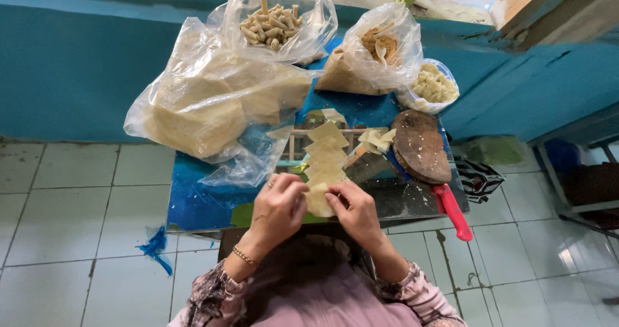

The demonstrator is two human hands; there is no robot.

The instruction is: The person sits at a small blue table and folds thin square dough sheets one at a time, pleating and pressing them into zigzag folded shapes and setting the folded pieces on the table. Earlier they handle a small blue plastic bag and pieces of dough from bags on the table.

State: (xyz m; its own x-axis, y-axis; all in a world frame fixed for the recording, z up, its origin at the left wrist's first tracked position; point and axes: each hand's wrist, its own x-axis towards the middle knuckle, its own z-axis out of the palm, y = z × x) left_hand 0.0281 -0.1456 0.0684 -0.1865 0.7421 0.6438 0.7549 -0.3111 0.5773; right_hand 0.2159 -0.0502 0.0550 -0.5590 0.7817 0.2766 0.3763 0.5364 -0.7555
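Observation:
My left hand (pixel 280 208) and my right hand (pixel 356 211) both pinch one pale yellow square dough wrapper (pixel 317 200) at the near edge of a small blue table (pixel 193 198). A row of several more overlapping wrappers (pixel 324 150) runs away from my hands across the table. A ring shows on my left hand and a thin bracelet on its wrist. My sleeves are patterned pink.
A large clear bag of wrapper sheets (pixel 206 101) lies at the left. Behind stand a bag of rolled pieces (pixel 271 24), a bag of brown filling with a spoon (pixel 377 47) and a bowl (pixel 433 85). A round wooden board (pixel 420 146) and a red-handled knife (pixel 453 211) lie right. Tiled floor surrounds the table.

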